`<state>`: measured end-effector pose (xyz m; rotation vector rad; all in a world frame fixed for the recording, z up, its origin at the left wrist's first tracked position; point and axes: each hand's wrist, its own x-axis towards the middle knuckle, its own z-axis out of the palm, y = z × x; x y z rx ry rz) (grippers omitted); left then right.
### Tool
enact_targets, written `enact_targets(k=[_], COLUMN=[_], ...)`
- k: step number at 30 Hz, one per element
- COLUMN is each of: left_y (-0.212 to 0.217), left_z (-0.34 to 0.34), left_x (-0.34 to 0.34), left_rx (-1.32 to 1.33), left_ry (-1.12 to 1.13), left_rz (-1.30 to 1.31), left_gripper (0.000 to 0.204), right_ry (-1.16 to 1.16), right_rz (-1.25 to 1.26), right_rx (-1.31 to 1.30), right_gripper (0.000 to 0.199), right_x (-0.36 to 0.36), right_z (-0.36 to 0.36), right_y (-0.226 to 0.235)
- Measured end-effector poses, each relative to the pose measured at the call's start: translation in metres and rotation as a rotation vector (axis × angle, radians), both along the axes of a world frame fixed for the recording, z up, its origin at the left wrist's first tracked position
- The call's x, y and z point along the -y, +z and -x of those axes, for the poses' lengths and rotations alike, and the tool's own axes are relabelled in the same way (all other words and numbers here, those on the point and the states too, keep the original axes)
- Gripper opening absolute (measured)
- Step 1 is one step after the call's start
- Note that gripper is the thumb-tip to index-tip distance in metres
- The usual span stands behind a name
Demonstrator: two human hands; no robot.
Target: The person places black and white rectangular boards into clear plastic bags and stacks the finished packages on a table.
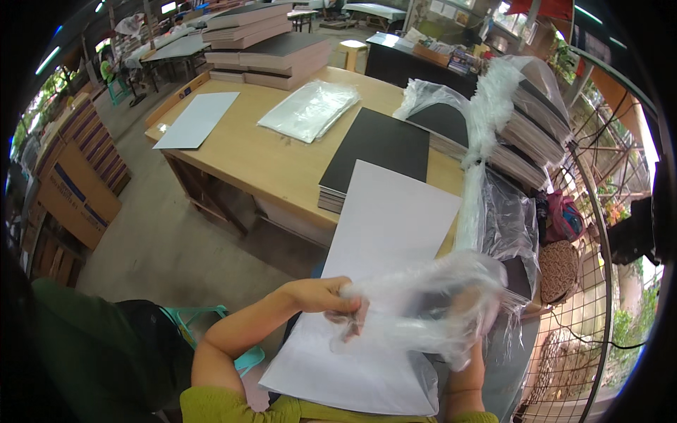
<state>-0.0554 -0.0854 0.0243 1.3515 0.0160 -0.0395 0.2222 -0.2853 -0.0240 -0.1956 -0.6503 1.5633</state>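
A crumpled clear plastic bag point(416, 310), smeared by motion, is stretched between my hands above my lap. My left hand point(331, 299) pinches its left side, thumb on top. Behind the film at the bag's right side is my right hand point(471, 314); its fingers are blurred and I cannot tell whether they lie inside the bag. Below, a white board point(352, 377) rests on my lap, apparently with clear film at its lower right edge. Another white board point(391, 211) slants from the table down toward my lap, partly over a stack of black boards point(384, 144).
The wooden table point(282, 169) bears a pile of clear bags point(310, 109), a white sheet point(201, 120) and tall board stacks point(268, 49). Plastic-wrapped stacks point(525, 127) stand at right beside a wire mesh point(571, 338). Cartons point(77, 190) and a turquoise stool point(247, 359) are at left.
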Motion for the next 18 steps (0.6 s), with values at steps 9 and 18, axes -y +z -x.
enact_targets(k=[9,18], left_y=[-0.002,-0.026], left_z=[-0.013,0.022], left_x=[-0.022,-0.044], left_rx=[0.723,0.319], left_ry=[-0.177,0.105], left_rz=[1.129,0.744], left_gripper=[0.038,0.030], right_ry=[-0.001,-0.274], right_rz=[0.137,0.239], right_rx=[0.065,0.144], right_gripper=[0.027,0.026], right_x=[0.007,0.031], right_z=[0.030,0.006], right_y=[-0.026,-0.019])
